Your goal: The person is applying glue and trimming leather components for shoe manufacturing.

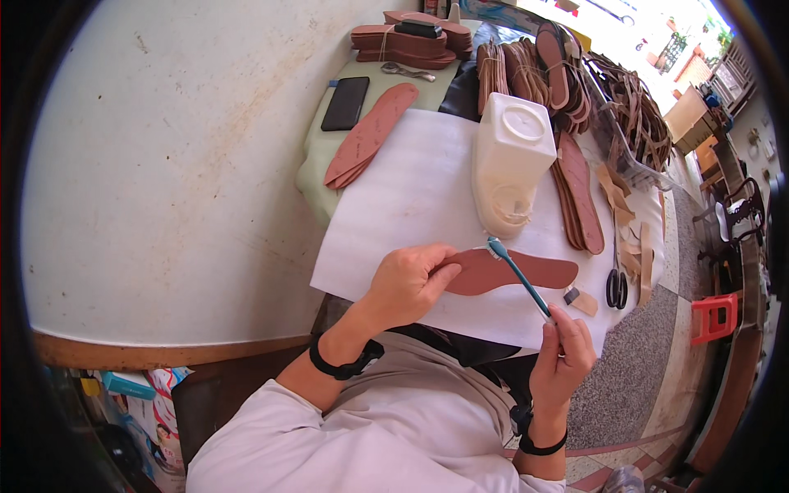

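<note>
My left hand [413, 279] pinches one end of a brown shoe insole [538, 271], which lies level over the white sheet [394, 197]. In my right hand [565, 349] is a teal toothbrush [522, 279], gripped near the end of its handle. The brush's head is over the insole's far edge; whether the bristles touch it I cannot tell. Just beyond stands a white plastic container [514, 152] with an opening low on its near side, where a pale substance clings. A fanned stack of insoles [374, 135] lies to the left, another stack [579, 193] to the right.
Black-handled scissors [616, 287] and tan scraps [633, 238] lie along the right edge. Tied bundles of insoles [403, 45] and a clear bin of brown strips [633, 123] stand at the back. A black phone-like slab [345, 103] rests left, beside the wall [164, 164].
</note>
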`<state>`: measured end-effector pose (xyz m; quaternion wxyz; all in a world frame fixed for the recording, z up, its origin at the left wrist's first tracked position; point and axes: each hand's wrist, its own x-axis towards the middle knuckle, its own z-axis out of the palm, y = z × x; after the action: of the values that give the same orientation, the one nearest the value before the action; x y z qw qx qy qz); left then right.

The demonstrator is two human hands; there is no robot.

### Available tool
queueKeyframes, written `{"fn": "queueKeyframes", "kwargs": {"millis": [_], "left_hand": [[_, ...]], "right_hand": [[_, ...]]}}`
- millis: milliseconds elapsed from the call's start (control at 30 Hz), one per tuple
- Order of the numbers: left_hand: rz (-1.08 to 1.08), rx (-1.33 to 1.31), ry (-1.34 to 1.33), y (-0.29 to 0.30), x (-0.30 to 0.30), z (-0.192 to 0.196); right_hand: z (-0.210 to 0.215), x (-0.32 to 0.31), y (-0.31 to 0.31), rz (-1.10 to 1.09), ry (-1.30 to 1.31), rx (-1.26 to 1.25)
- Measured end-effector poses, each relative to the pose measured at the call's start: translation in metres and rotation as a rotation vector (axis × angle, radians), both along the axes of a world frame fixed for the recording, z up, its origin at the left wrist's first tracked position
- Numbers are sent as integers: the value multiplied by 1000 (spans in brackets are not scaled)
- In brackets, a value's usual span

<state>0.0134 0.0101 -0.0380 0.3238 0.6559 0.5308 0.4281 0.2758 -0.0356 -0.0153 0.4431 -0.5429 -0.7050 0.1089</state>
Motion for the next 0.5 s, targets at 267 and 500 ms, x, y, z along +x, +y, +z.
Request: {"fn": "queueKeyframes", "kwargs": {"millis": [267, 500], "left_hand": [[-4, -17, -6, -1, 1, 0], [-1, -62, -59, -2, 0, -3]], "right_hand": [[2, 8, 1, -33, -2, 20], [3, 15, 0, -69, 32, 21]]}}
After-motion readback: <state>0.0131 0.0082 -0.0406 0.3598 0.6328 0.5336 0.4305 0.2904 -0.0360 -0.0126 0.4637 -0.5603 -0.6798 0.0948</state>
